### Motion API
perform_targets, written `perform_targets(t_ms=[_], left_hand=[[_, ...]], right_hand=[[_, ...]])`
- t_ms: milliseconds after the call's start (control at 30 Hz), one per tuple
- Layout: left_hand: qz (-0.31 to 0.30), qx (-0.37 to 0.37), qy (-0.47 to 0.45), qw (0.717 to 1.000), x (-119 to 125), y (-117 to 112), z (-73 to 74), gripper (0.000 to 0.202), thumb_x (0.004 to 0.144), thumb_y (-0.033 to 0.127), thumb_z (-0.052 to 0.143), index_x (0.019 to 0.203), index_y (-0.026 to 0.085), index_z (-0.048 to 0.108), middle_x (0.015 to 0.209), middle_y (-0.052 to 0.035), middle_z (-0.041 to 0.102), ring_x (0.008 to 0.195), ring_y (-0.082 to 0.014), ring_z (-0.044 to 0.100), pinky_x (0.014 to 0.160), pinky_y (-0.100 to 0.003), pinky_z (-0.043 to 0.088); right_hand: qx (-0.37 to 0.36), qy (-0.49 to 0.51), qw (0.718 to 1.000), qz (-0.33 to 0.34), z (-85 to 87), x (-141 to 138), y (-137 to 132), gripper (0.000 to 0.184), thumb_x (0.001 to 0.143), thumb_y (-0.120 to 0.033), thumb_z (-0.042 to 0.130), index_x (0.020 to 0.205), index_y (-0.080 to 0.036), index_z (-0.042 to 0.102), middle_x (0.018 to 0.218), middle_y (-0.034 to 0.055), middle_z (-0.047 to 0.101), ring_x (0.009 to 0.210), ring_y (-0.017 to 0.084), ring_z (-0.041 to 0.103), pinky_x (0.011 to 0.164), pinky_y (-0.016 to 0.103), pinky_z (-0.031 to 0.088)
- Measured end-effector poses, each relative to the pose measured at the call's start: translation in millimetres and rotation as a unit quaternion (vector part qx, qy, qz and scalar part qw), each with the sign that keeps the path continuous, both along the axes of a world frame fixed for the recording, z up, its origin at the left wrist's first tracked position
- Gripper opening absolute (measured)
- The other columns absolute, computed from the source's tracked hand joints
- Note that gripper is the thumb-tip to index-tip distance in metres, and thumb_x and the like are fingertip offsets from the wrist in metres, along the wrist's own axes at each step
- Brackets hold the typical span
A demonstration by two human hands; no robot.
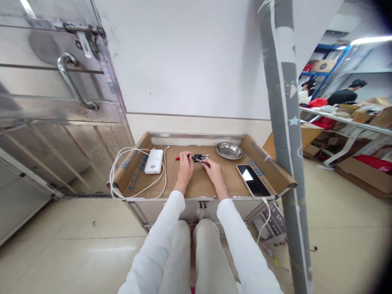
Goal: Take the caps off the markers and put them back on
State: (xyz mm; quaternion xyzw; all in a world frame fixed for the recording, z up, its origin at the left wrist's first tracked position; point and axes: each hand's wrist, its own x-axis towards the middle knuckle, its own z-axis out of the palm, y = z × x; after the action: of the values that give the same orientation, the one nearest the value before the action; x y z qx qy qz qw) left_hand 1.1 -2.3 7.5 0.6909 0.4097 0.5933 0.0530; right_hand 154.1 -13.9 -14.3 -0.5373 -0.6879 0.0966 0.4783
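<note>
Both of my hands meet over the cardboard-lined top of a small cabinet [199, 183]. A dark pen [197, 160] runs between them, slightly tilted. My right hand [214, 173] pinches its right end. The fingers of my left hand [185, 166] are closed at its other end, partly covering it. Just behind this pen lie more black pens [201, 156], close together; their exact number is hard to make out. A red pen [177, 159] pokes out to the left of my left hand, the rest hidden behind the fingers.
A white power bank [153, 161] with a looped white cable [165, 171] lies left. On the right are a round metal bowl [229, 150] and a phone [252, 180]. A grey wrapped pole [289, 134] stands beside the cabinet. Two people are in the right background.
</note>
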Motion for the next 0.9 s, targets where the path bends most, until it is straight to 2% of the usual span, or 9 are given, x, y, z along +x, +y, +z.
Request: perform_targets(t_ms=[133,300,433,533,667,767,900], left_hand=[[-0.001,-0.009,0.005,1.000,-0.6,0.2,0.0,0.016,0.095,0.020,0.034,0.101,0.018,0.048,0.102,-0.0100,0.051,0.097,-0.0189,0.053,0.090,-0.037,0.043],[-0.109,-0.038,0.087,0.989,1.4,2.5,-6.3,0.013,0.092,0.018,0.040,0.098,0.020,0.051,0.098,-0.0063,0.053,0.094,-0.0166,0.056,0.088,-0.033,0.046],[-0.173,-0.098,0.174,0.964,2.9,5.1,-11.4,0.010,0.088,0.015,0.048,0.093,0.020,0.055,0.097,-0.0037,0.056,0.089,-0.0149,0.058,0.085,-0.030,0.047],[-0.139,-0.121,0.230,0.955,2.8,5.9,-12.2,0.010,0.086,0.013,0.052,0.091,0.020,0.056,0.098,-0.0039,0.059,0.094,-0.0180,0.057,0.086,-0.034,0.044],[-0.064,-0.100,0.272,0.955,1.9,6.4,-13.6,0.011,0.085,0.012,0.051,0.091,0.019,0.058,0.101,-0.0062,0.059,0.102,-0.0225,0.052,0.089,-0.039,0.041],[-0.053,-0.087,0.273,0.957,2.0,8.0,-16.3,0.016,0.085,0.009,0.047,0.092,0.018,0.059,0.101,-0.0077,0.057,0.101,-0.0227,0.050,0.090,-0.038,0.041],[-0.042,-0.084,0.269,0.959,2.9,8.8,-17.8,0.019,0.084,0.009,0.045,0.095,0.017,0.058,0.100,-0.0093,0.055,0.102,-0.0240,0.049,0.090,-0.040,0.041]], right_hand=[[0.010,-0.021,0.998,-0.053,1.9,0.7,-4.8,0.023,0.089,-0.029,0.044,0.097,-0.021,0.064,0.094,0.0075,0.068,0.085,0.020,0.062,0.081,0.033,0.047],[0.033,-0.063,0.992,-0.104,4.0,1.8,-11.5,0.029,0.093,-0.028,0.036,0.103,-0.017,0.061,0.101,0.0118,0.064,0.095,0.023,0.056,0.087,0.038,0.044],[0.032,-0.081,0.992,-0.091,4.0,1.1,-12.0,0.029,0.093,-0.025,0.035,0.103,-0.018,0.062,0.100,0.0111,0.063,0.095,0.023,0.054,0.089,0.039,0.042],[0.023,-0.107,0.993,-0.055,2.0,-0.3,-10.0,0.028,0.092,-0.021,0.036,0.101,-0.019,0.063,0.098,0.0096,0.062,0.095,0.022,0.054,0.089,0.037,0.043],[0.008,-0.114,0.993,-0.042,-4.2,0.2,-5.4,0.028,0.090,-0.019,0.039,0.100,-0.019,0.065,0.098,0.0095,0.058,0.093,0.021,0.055,0.088,0.036,0.045],[0.006,-0.103,0.994,-0.036,-8.7,2.2,-1.7,0.027,0.089,-0.017,0.040,0.099,-0.019,0.065,0.097,0.0089,0.057,0.092,0.020,0.055,0.089,0.035,0.045],[0.008,-0.080,0.997,0.008,-11.7,3.8,1.2,0.027,0.085,-0.014,0.044,0.103,-0.021,0.064,0.100,0.0078,0.055,0.093,0.019,0.056,0.089,0.034,0.046]])
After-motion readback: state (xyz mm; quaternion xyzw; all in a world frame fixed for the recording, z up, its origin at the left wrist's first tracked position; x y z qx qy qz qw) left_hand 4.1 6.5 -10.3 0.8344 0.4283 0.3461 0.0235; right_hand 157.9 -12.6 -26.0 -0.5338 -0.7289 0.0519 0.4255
